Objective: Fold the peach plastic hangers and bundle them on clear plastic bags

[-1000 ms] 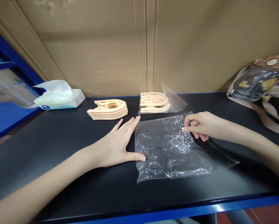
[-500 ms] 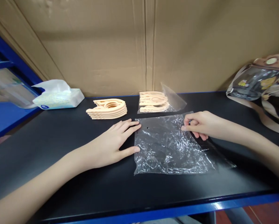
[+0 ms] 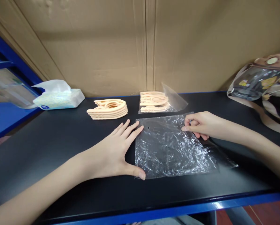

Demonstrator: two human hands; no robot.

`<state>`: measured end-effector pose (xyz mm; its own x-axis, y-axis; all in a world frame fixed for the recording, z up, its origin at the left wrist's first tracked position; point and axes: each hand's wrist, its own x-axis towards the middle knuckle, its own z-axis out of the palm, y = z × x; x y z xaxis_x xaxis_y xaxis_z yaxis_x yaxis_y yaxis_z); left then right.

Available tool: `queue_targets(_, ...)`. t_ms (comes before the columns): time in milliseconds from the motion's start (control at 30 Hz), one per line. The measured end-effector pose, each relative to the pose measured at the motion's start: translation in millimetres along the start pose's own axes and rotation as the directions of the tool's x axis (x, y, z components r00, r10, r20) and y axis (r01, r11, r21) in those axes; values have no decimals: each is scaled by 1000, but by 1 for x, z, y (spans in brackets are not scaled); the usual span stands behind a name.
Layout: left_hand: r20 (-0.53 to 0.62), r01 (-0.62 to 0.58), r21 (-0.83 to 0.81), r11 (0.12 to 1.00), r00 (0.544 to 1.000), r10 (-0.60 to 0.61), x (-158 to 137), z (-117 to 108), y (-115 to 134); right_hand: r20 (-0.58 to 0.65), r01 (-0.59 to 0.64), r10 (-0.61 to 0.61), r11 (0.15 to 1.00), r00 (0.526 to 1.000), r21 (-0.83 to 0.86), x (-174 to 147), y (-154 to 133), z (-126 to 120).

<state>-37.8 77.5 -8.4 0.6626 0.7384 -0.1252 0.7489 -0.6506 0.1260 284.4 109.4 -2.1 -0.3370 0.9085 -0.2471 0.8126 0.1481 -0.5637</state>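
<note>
A crinkled clear plastic bag (image 3: 170,148) lies flat on the black tabletop in front of me. My left hand (image 3: 118,150) is spread wide, its fingertips and thumb touching the bag's left edge. At the upper right of the bag, my right hand (image 3: 197,125) pinches the film between thumb and bent fingers; a ring shows on one finger. Beyond my left hand sits a stack of several cream plastic folding hangers (image 3: 108,110). Behind the bag, more cream hangers (image 3: 154,101) lie inside another clear bag (image 3: 175,98) with its loose flap sticking up.
A tissue pack (image 3: 59,98) stands at the back left, by a blue frame (image 3: 11,59) and a clear container (image 3: 12,87). At the right is a clear bottle (image 3: 257,81) with a strap (image 3: 264,114). Cardboard (image 3: 95,47) closes off the back.
My left hand has spread wider, its thumb sliding toward me down to the bag's near left corner. My right hand keeps its pinch in nearly the same place.
</note>
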Motion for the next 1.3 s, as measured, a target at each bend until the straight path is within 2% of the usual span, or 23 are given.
queue_targets(167, 41, -13, -68, 998, 999, 16, -2, -4, 1, -14, -2, 2, 1000, 1000, -7, 0, 0, 0)
queue_targets(400, 166, 44, -158, 986, 986, -17, -5, -16, -2, 1, -6, 6, 1000, 1000, 27, -2, -1, 0)
queue_targets(600, 172, 76, -161, 984, 984, -48, -8, -18, -2, 26, 2, -2, 1000, 1000, -13, -1, 2, 0)
queue_targets(1033, 292, 108, -194, 975, 955, -48, -7, -22, 0, 25, 9, -8, 999, 1000, -50, 1, 2, 0)
queue_targets(1133, 308, 99, -220, 970, 951, -27, -8, -23, -4, 28, 7, -5, 998, 1000, -58, 1, 2, 0)
queue_targets(1300, 341, 160, -294, 942, 938, -52, -8, -29, -10, 34, 16, -14, 998, 999, -65, 0, 4, 0)
